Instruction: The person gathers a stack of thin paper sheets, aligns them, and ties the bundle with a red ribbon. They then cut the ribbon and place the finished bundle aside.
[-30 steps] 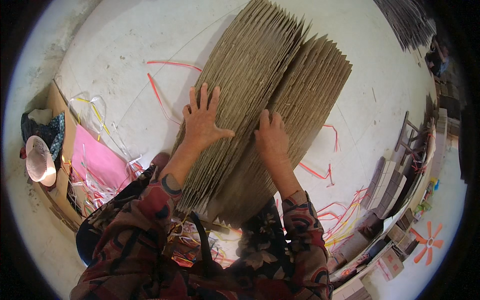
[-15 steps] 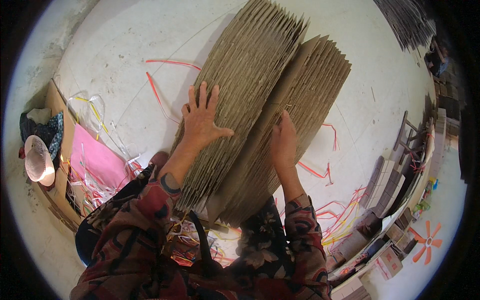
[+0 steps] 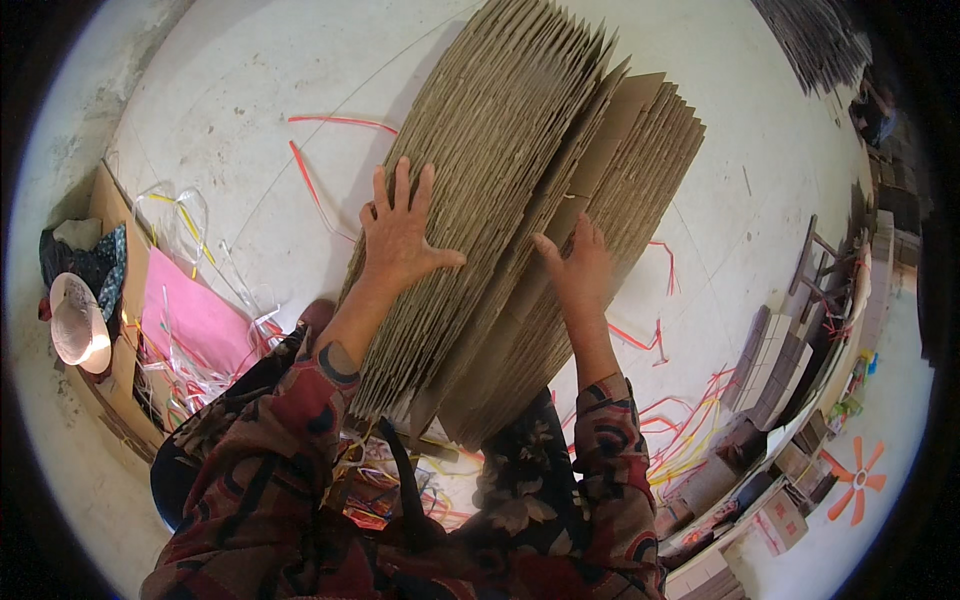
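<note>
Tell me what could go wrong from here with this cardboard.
The cardboard sheets stand on edge with a gap between them, so some might topple. The bare right hand is close to thin edges, which could nick it. Loose red straps lie on the floor and might snag underfoot.

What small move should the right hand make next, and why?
Probably hook the right thumb behind the loose cardboard sheets and ease them rightward. The right hand is at the opening with its thumb reaching toward them, they lean apart from the left bundle, and the left hand lies spread on that bundle, seemingly steadying it.
</note>
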{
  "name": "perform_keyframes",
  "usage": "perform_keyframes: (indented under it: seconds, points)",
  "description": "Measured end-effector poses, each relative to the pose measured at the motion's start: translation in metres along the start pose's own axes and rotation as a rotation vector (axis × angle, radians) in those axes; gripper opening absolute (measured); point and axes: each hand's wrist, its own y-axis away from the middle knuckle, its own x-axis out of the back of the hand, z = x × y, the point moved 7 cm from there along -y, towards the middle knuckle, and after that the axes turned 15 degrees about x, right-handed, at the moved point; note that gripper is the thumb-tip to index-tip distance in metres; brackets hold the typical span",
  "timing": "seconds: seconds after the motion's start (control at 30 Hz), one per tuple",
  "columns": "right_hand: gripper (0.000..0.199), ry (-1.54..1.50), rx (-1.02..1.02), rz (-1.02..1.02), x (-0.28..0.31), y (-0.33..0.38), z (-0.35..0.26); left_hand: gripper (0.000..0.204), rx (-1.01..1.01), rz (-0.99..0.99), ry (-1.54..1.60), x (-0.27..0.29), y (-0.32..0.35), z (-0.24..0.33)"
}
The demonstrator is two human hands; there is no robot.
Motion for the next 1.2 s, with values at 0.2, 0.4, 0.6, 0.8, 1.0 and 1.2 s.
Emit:
perform_keyframes:
  seconds: [0.2,0.4,0.6,0.8,1.0,1.2]
  points:
    - [0.039,0.086,0.131,-0.126,-0.016,0.007,-0.013,0.13,0.011,-0.009,0.007,0.002,0.001,-0.003]
    - [0.045,-0.171,-0.095,-0.24,-0.023,0.006,-0.012,0.126,-0.007,-0.011,0.025,0.003,0.001,0.002]
    - [0.084,-0.587,-0.216,-0.263,-0.035,0.009,-0.015,0.125,-0.015,-0.005,0.03,0.004,0.001,0.004]
    - [0.083,-0.343,-0.027,-0.283,-0.03,0.008,-0.026,0.124,-0.005,-0.011,0.014,0.005,0.002,0.004]
    - [0.063,-0.257,-0.015,-0.265,-0.005,-0.003,-0.034,0.124,-0.005,-0.004,0.021,0.002,0.002,0.002]
    - [0.054,-0.347,-0.033,-0.137,0.031,-0.014,-0.043,0.124,0.01,-0.013,0.014,0.005,0.002,0.002]
